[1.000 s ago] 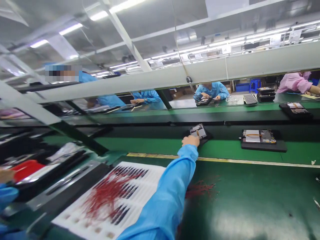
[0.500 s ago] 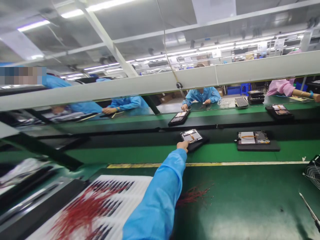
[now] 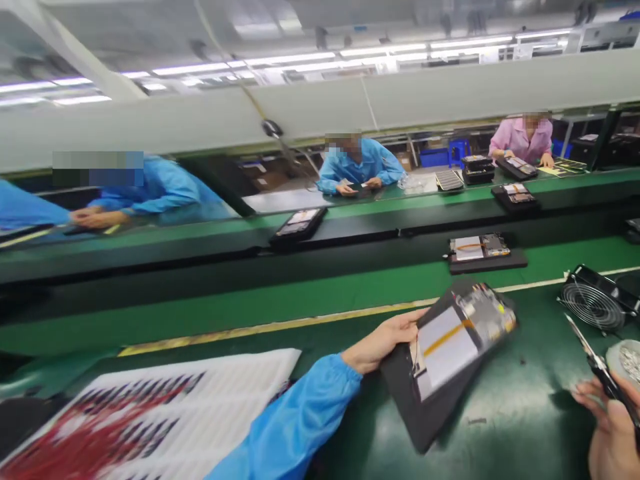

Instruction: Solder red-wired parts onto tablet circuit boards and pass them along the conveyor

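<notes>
My left hand (image 3: 387,339) grips the edge of an opened tablet (image 3: 450,347), whose white battery, orange ribbon cable and circuit board show. Under the tablet is a black pad (image 3: 425,417), turned at an angle to it and held along with it. Both are tilted above the green bench. At the right edge, my right hand (image 3: 613,420) is closed around slim tweezers (image 3: 595,363) with a dark grip and bright pointed tips, aimed up and left. Part of this hand is out of the picture.
A white sheet (image 3: 250,380) with rows of red-wired parts lies at left. A black fan (image 3: 593,300) and a small round dish (image 3: 627,357) stand at right. Another tablet (image 3: 483,248) rests on the green belt (image 3: 350,283). Co-workers sit across, beyond a white beam (image 3: 310,107).
My left hand has brought the tablet and its pad from the belt back over the bench, nearer to me. My right hand has come into view with the tweezers. The view has turned right.
</notes>
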Demonstrator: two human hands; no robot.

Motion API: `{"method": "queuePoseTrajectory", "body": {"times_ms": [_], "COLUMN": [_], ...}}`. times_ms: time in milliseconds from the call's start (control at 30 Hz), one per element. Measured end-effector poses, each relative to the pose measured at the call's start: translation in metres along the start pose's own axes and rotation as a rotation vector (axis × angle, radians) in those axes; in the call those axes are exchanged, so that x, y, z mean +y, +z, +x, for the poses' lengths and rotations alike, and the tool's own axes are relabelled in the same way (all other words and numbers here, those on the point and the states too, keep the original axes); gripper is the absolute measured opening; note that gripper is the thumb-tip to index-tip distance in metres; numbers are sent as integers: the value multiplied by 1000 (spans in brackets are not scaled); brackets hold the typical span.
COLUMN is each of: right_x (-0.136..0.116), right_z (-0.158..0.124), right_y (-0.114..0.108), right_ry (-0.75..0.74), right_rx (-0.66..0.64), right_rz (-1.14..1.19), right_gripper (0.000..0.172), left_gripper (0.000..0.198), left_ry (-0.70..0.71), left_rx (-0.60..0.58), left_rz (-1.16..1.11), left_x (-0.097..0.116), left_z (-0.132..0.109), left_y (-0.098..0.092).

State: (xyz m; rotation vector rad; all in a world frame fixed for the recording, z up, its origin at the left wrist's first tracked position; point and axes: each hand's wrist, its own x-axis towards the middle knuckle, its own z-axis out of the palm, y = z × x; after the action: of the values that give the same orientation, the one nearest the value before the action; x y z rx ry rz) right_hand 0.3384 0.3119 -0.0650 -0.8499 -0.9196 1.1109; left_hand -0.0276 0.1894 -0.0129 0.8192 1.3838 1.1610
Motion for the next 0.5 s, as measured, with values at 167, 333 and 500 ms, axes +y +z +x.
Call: {"method": "queuePoseTrajectory", "body": {"times_ms": [167,333,500], "right_x": [-2,9,16], "right_z": [5,15,20], "right_y": [21,34,47], "right_ry": [1,52,69], "right_rx": [-118,-307,-429], "right_rz": [-80,-132,-243], "right_gripper": [36,39,40], "left_gripper": [42,23,35], "left_ry": [53,305,436], "left_rx": [-223,158,300], "left_rz": [319,592,703], "left_x": [11,-4,-35], "left_z": [23,20,-4], "left_y": [39,55,69]}}
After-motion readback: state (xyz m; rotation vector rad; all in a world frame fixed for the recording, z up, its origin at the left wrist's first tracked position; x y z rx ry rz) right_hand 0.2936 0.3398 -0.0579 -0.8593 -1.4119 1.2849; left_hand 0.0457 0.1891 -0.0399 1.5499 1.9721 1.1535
